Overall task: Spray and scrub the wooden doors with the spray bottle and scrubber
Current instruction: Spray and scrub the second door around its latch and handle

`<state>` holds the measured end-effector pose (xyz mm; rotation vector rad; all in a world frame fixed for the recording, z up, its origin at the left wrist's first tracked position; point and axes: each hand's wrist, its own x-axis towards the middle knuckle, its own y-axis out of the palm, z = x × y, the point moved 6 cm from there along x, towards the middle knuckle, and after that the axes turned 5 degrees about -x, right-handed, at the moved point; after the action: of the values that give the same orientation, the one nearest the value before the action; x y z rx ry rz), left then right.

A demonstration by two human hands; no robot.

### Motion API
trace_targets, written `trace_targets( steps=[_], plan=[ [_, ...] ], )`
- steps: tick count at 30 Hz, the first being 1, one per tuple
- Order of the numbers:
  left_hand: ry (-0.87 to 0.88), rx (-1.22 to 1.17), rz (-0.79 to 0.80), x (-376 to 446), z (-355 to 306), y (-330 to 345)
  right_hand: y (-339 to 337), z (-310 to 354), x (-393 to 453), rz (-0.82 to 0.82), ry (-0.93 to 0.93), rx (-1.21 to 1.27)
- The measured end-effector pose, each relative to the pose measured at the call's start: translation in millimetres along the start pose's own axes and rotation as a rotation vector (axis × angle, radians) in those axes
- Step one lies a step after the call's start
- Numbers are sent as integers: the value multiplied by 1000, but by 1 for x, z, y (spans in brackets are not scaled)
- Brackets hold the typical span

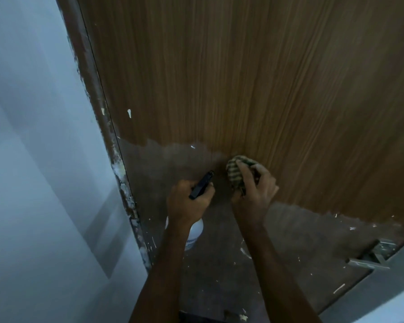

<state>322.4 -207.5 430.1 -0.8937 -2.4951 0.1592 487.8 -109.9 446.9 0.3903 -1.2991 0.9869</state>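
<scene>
- The right hand (254, 183) curls round a striped scrubber (237, 173), pressing it on the wooden door (243, 78)
- The left hand (187, 201) grips a spray bottle (196, 227) (nozzle toward the door)
- Dull film covers the lower door; the panel above looks clean, so much scrubbing seemingly remains

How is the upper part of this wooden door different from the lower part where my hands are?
The upper part is glossy, warm orange-brown with clear vertical grain; the lower part is dull, grey-brown and hazy. The upper part has few white specks; the lower part has many flecks. The scrubber in the right hand sits at the border. Both belong to one door.
</scene>
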Motion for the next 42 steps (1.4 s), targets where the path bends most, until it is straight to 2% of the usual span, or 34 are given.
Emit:
trace_targets(
  steps=[5,8,11,14,18,20,22,24,27,34,36,39,40,42],
  plan=[
    [22,-58,23,8,5,-13,7,16,12,-19,63,9],
    [46,-60,9,8,3,-21,26,33,-3,42,-116,2],
    [49,-64,34,8,1,-26,45,35,-44,200,-268,-65],
    [43,-72,33,11,3,-34,43,35,-44,201,-157,-51],
    [68,-54,19,14,4,-45,27,60,25,-79,42,14],
    [82,-25,-2,16,6,-50,28,71,44,-139,29,16],
    [95,-13,-1,18,11,-53,37,76,26,-74,-70,-20],
    [101,-13,8,22,15,-56,52,72,-15,70,-192,-61],
    [102,-26,-6,28,17,-62,63,69,-47,238,-209,-49],
    [117,23,-19,34,11,-72,51,111,37,-70,12,23],
    [105,10,-1,34,15,-76,60,111,13,-12,-52,-5],
    [71,-21,1,39,26,-84,72,105,-37,179,-209,-22],
    [67,-27,-6,41,28,-87,73,104,-40,201,-213,-16],
    [88,-22,-10,44,25,-93,69,111,-19,122,-154,-13]
  ],
)
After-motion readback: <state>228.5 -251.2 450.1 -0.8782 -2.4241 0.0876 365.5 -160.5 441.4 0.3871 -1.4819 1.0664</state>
